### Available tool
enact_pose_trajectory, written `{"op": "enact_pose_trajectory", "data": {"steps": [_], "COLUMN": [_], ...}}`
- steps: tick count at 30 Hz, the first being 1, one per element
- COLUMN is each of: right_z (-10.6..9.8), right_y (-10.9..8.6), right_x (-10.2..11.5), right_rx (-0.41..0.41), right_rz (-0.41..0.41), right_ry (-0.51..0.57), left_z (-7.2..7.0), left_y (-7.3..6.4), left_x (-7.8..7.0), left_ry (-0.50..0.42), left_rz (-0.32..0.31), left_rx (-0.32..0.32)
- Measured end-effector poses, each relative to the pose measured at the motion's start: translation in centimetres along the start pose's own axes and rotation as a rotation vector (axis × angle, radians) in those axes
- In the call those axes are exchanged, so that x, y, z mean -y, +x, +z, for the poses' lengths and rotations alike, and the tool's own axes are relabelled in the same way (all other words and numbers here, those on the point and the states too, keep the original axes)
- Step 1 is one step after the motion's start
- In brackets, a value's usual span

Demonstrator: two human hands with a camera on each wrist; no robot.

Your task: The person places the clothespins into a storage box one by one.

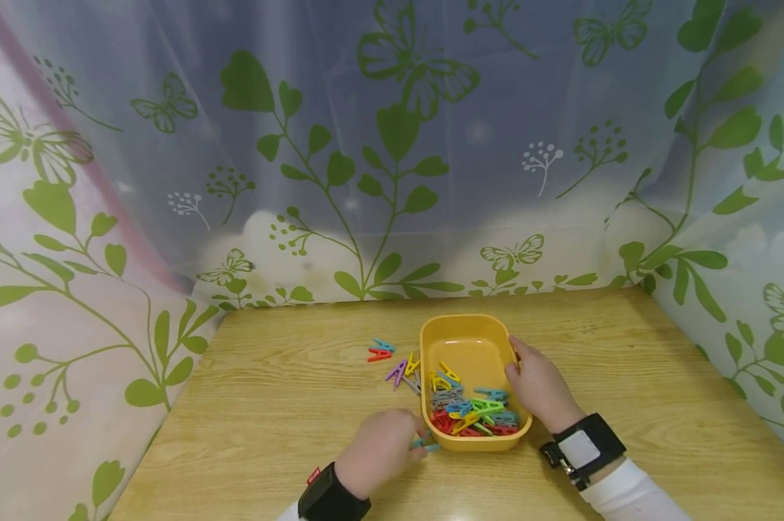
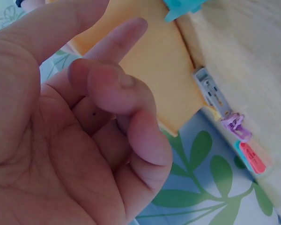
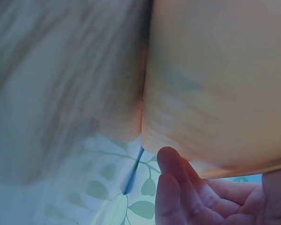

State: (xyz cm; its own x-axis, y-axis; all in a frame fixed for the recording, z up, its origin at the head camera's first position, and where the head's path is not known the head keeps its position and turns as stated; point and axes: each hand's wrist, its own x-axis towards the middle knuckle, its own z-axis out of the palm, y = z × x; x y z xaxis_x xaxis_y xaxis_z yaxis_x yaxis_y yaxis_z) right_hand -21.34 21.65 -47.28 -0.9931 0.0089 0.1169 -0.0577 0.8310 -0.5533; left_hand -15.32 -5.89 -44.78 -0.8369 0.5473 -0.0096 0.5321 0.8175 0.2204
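My right hand (image 1: pixel 542 383) grips the right rim of a yellow plastic box (image 1: pixel 469 323), thumb at the rim and fingers (image 3: pixel 171 161) along the outer wall. Multicoloured plastic clothespins (image 1: pixel 470 416) lie heaped in the near half of the box. Beside the near left corner my left hand (image 1: pixel 380 443) has its fingertips at a teal clothespin (image 1: pixel 433 447) on the table. In the left wrist view, the thumb and index finger stand apart, the other fingers are loosely bent, and the teal clothespin (image 2: pixel 183 7) shows beyond the index fingertip.
Left of the box lie a purple clothespin (image 1: pixel 397 373), a yellow one (image 1: pixel 411 364), a grey one (image 1: pixel 413 384), a red one (image 1: pixel 380 355) and a blue one (image 1: pixel 384 344). A leaf-and-butterfly curtain (image 1: pixel 327 239) hangs behind the wooden table (image 1: pixel 288 376).
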Motion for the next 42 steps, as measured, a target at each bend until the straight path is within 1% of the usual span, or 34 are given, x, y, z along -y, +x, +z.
{"op": "enact_pose_trajectory", "data": {"steps": [7,16,23,27,34,37,42], "right_z": [0.0,0.0,0.0,0.0,-0.1,0.0,0.0], "right_y": [-0.1,0.0,-0.1,0.0,0.1,0.1,0.1], "right_x": [0.1,0.0,0.0,0.0,-0.1,-0.1,-0.1], "right_rx": [-0.004,0.000,0.017,0.010,0.001,-0.002,-0.007], "right_rz": [-0.001,0.004,0.018,0.011,-0.002,-0.004,-0.005], "right_ry": [-0.005,-0.001,0.003,-0.004,0.017,0.009,-0.004], "left_z": [0.8,1.9,1.5,1.7,2.1,2.1,1.7], "left_y": [0.1,0.4,0.2,0.3,0.5,0.6,0.4], "left_x": [0.2,0.5,0.2,0.3,0.7,0.9,1.5], "left_ry": [-0.011,0.018,0.042,0.049,0.069,0.075,0.107], "left_rz": [0.017,0.035,0.044,0.049,0.063,0.062,0.068], "left_rx": [0.032,0.032,0.025,0.023,-0.003,-0.004,-0.048]}}
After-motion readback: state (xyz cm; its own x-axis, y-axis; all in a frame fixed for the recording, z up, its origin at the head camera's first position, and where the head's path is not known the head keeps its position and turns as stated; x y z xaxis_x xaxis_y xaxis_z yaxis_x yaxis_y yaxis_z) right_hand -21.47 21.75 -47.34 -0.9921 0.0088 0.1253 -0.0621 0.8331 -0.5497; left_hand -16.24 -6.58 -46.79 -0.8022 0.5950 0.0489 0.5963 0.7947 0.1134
